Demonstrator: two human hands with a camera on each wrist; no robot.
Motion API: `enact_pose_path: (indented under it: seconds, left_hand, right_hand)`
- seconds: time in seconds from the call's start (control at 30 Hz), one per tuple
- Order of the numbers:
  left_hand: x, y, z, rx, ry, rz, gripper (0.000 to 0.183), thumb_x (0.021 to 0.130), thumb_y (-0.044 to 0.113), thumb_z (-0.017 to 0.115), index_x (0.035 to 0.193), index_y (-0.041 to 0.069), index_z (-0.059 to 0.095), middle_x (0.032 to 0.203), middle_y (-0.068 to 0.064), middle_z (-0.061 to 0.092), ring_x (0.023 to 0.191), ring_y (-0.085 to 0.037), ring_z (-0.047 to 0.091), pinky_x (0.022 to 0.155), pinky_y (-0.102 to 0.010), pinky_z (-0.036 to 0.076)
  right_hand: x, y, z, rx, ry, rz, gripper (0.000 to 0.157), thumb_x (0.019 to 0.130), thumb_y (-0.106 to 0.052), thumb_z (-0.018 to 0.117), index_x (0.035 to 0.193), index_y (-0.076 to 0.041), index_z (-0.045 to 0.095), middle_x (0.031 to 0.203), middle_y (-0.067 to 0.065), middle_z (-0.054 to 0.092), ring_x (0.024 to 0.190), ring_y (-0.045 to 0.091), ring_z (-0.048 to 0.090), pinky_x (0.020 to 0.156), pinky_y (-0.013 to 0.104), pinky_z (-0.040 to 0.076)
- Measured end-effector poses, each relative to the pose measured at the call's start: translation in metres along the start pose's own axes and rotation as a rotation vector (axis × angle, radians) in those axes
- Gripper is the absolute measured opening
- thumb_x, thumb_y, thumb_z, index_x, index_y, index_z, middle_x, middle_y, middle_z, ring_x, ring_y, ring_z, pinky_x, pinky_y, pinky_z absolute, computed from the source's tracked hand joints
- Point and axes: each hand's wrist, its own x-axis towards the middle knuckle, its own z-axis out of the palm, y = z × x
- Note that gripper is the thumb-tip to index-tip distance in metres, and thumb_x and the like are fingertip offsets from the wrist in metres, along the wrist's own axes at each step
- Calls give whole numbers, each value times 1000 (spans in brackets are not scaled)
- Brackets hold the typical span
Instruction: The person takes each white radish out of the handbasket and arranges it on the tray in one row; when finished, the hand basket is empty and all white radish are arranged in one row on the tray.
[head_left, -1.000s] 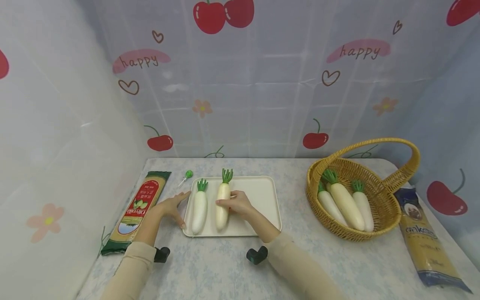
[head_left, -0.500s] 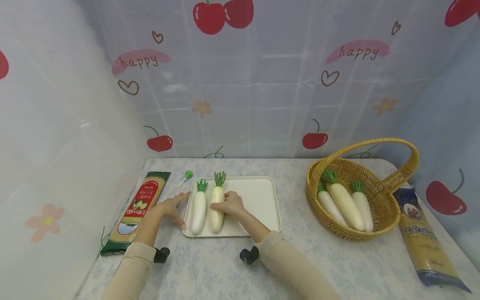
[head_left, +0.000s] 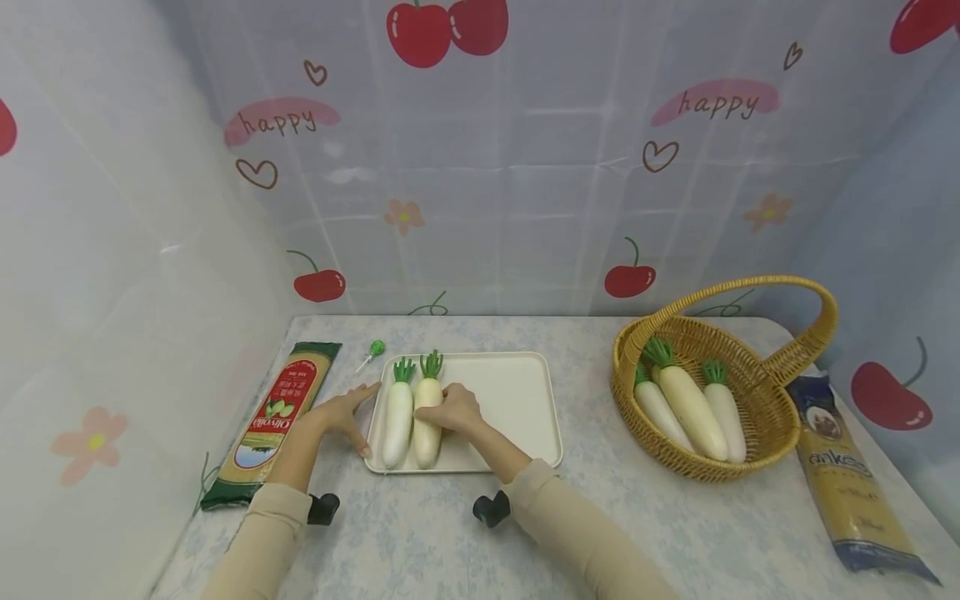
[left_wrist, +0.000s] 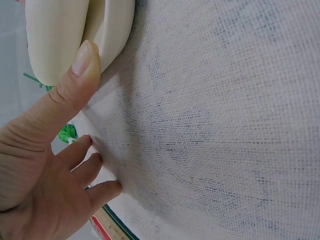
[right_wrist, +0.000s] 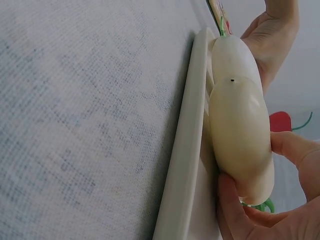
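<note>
Two white radishes with green tops lie side by side in the left part of a cream tray (head_left: 517, 408). The yellower right-hand radish (head_left: 428, 442) is gripped by my right hand (head_left: 457, 410); the right wrist view shows thumb and fingers on either side of this radish (right_wrist: 240, 135). Close against it lies the whiter radish (head_left: 397, 425). My left hand (head_left: 339, 417) is spread at the tray's left edge, and in the left wrist view its thumb (left_wrist: 65, 100) rests at the tray rim (left_wrist: 119, 30) with nothing held.
A wicker basket (head_left: 780, 429) with several radishes stands on the right, a blue-and-gold packet (head_left: 855, 492) beside it. To the left lie a red-and-green pasta packet (head_left: 281, 417) and a green lollipop (head_left: 377, 347). A curtain (head_left: 480, 167) hangs behind the table.
My right hand has moved left with the yellower radish, bringing it from a gap away to close beside the whiter one. My left hand has stayed in place.
</note>
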Motion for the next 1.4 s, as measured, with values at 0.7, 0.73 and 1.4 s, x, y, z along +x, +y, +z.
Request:
enact_pose_path:
  seconds: [0.7,0.73,1.4]
  left_hand:
    - [1,1,0,10,5,-32,121,52,18,92,149,5,20,150,-32,12,136,-52,13,107,-64,19]
    - [1,1,0,13,5,-32,122,52,18,92,149,5,20,150,-32,13,136,-52,14,107,-64,19]
    - [1,-3,2,10,16,0,122,51,18,92,149,4,21,150,-33,13,135,-53,14,106,-65,20]
  right_hand:
    - [-5,5,-4,21,-62,-45,65,77,-37,73,121,5,51,102,16,60,82,22,57,65,31,50]
    - [-5,5,-4,28,-65,-48,65,77,-37,73,121,5,51,103,16,60,82,22,57,65,30,50]
    - [-8,10,-5,104,-119,-60,70,77,-32,74,127,7,46,113,23,58,86,24,61,70,32,54]
